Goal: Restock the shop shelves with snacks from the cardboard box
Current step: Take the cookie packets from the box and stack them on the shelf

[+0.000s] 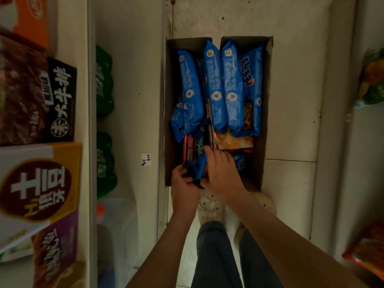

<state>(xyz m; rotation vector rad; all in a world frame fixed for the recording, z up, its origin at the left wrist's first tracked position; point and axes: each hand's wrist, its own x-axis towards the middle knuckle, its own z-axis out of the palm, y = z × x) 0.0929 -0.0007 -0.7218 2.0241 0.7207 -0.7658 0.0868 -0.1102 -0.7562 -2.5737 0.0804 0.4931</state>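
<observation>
An open cardboard box [262,146] stands on the floor in the aisle below me. Several long blue snack packs [213,86] fill its far half. Nearer me lie a dark red-and-black pack [192,149] and an orange-yellow pack [234,142]. Both hands reach into the box's near end. My left hand [181,180] grips the near end of a dark pack. My right hand [221,170] lies over a blue pack [198,168] and the same dark pack, fingers curled on them.
Shelves on the left hold boxed snacks [39,183] above and green bags [105,163] below, with a white price label [146,159] on the shelf edge. A clear plastic tub [116,235] sits low left. Bagged snacks [372,80] line the right shelves. My feet stand just behind the box.
</observation>
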